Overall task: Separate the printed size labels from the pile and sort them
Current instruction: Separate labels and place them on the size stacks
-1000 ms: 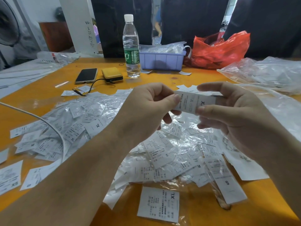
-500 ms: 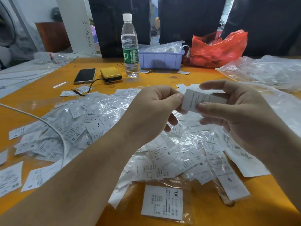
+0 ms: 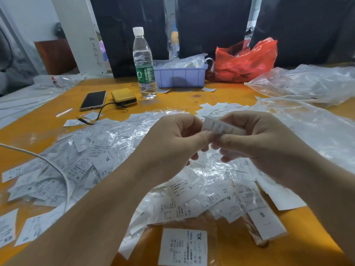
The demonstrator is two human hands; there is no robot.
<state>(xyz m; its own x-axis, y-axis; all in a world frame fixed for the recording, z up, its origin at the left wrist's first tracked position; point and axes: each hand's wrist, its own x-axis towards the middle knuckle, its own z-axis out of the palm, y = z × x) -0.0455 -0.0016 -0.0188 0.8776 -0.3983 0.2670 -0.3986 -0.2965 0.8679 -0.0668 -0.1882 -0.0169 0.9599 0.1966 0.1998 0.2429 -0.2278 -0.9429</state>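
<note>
label [image 3: 221,127]: thin white paper slip | left hand [image 3: 172,143], right hand [image 3: 259,139]: both pinch it

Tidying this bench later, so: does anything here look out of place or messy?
Yes. A white cable trails across the pile of labels, and a charging lead from the yellow power bank lies unplugged beside the phone. Both hands, left and right, pinch one label.

I see matt white paper labels [image 3: 107,160] in crinkly glossy clear plastic film [image 3: 207,169], smooth glossy orange tabletop [image 3: 48,120], clear plastic bottle [image 3: 144,64], shiny red plastic bag [image 3: 247,60], matt lilac plastic bin [image 3: 180,76].
</note>
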